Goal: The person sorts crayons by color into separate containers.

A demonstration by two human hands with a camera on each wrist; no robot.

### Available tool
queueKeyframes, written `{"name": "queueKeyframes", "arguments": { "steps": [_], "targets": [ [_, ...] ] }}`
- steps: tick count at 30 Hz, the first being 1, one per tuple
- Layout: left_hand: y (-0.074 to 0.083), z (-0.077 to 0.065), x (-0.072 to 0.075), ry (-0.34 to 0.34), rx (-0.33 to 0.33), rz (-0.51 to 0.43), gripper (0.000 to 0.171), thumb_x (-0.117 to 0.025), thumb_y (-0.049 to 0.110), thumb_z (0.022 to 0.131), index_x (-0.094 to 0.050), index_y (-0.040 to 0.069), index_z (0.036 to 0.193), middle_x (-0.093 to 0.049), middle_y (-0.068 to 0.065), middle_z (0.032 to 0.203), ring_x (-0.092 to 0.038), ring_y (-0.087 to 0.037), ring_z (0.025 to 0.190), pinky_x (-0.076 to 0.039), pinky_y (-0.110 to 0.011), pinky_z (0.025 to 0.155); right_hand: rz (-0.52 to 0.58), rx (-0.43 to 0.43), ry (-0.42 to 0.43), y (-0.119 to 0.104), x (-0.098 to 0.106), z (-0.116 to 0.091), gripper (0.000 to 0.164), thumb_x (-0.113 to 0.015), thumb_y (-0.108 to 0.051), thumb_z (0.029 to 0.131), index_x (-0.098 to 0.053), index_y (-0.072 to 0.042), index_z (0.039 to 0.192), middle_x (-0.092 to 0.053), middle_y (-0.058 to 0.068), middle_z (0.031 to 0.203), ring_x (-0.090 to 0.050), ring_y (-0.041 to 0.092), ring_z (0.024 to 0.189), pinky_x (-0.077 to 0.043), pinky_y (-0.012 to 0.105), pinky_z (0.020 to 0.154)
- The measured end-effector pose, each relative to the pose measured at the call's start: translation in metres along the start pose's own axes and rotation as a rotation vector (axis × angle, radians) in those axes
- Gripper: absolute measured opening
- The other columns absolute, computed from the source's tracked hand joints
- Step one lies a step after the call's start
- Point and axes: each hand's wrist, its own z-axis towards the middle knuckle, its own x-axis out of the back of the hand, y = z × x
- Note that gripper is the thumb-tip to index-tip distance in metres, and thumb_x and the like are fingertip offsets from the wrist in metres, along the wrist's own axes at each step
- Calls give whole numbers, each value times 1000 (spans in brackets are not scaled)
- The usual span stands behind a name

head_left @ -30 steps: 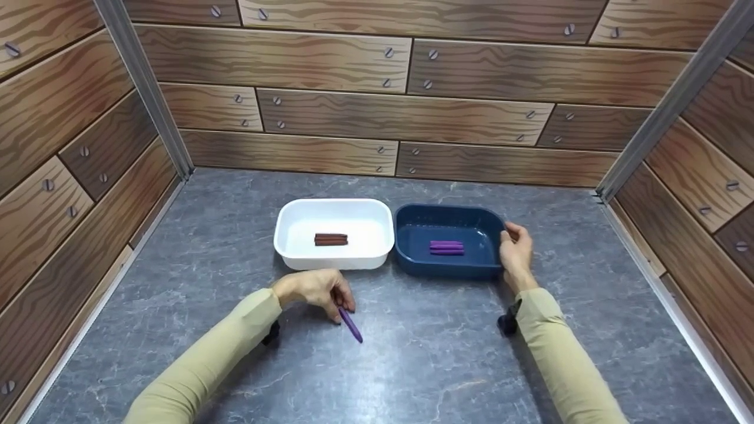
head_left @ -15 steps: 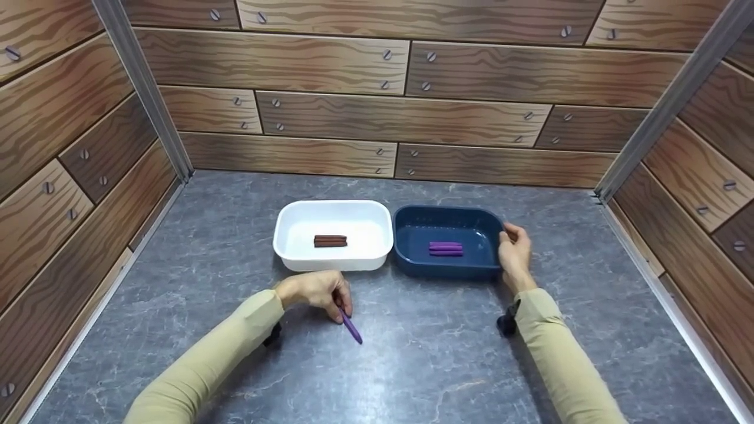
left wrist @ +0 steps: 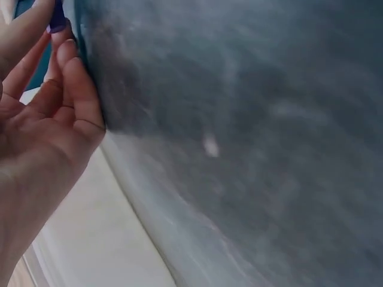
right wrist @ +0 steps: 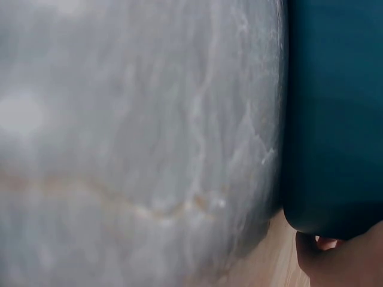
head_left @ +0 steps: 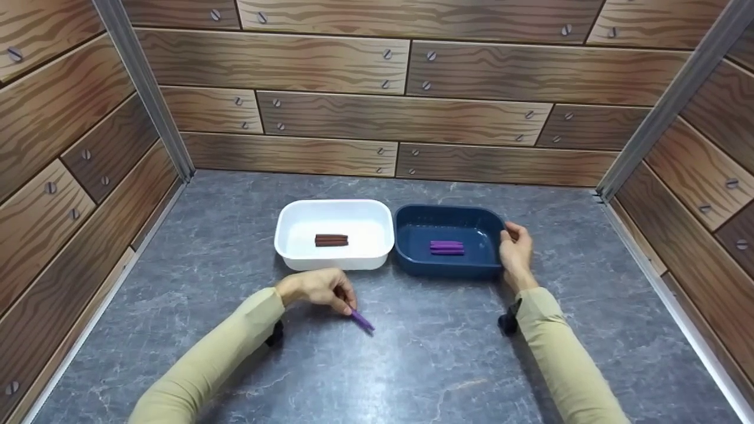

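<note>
My left hand (head_left: 321,288) pinches a slim purple crayon (head_left: 362,321) by one end, between thumb and fingertips, in front of the white dish (head_left: 330,264). In the left wrist view the crayon's blunt end (left wrist: 57,21) shows at the fingertips. On the right, my right hand (head_left: 516,254) grips the right end of the dark blue dish (head_left: 450,271), thumb at the rim. The right wrist view shows that hand (right wrist: 353,260) at the dish's corner, most of its fingers hidden. Several purple crayons (head_left: 447,248) lie side by side inside the blue dish.
Several brown crayons (head_left: 331,240) lie together in the white dish, which stands left of the blue one, rims close together. The grey marbled tabletop (head_left: 412,365) is enclosed by wood-patterned walls (head_left: 330,112) at the back and both sides.
The purple crayon in my left hand has swung to the right and a little away from me, with the fingers shifting slightly right. My right hand has stayed on the blue dish.
</note>
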Motion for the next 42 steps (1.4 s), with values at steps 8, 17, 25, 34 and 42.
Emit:
{"name": "queueKeyframes", "arguments": {
  "steps": [8,17,25,34,42],
  "targets": [
    [12,8,-4,29,-41,-65,8,-73,4,85,-75,1,92,-72,-9,80,-61,-5,66,-47,-22,61,-8,-7,0,0,0,-1,39,-39,-10,104,-44,-2,142,-47,19,138,-45,27,125,-38,33,102],
    [21,15,-5,92,-58,-72,11,-73,5,86,-75,2,96,-72,-3,82,-60,-5,68,-50,-25,64,-2,-9,-1,-4,0,0,40,-39,-10,104,-43,-2,143,-46,18,139,-45,26,127,-38,33,104],
    [27,24,-8,145,-70,-100,10,-71,8,89,-74,1,95,-70,-10,83,-56,-5,68,-44,-20,61,2,-3,8,-2,0,1,40,-39,-9,104,-44,-1,143,-46,19,139,-45,27,126,-38,33,104],
    [40,32,-7,189,-120,-125,9,-70,7,89,-74,0,93,-69,-14,82,-55,-7,69,-44,-19,62,-8,26,-11,0,0,0,40,-39,-9,104,-43,1,143,-46,20,138,-45,28,126,-38,35,103],
    [47,40,0,218,-186,-157,14,-69,5,90,-71,-8,95,-63,-3,76,-52,-6,67,-42,-19,59,2,13,-10,0,2,1,40,-38,-9,105,-42,0,143,-46,20,139,-44,28,127,-37,36,105]
  ]
}}
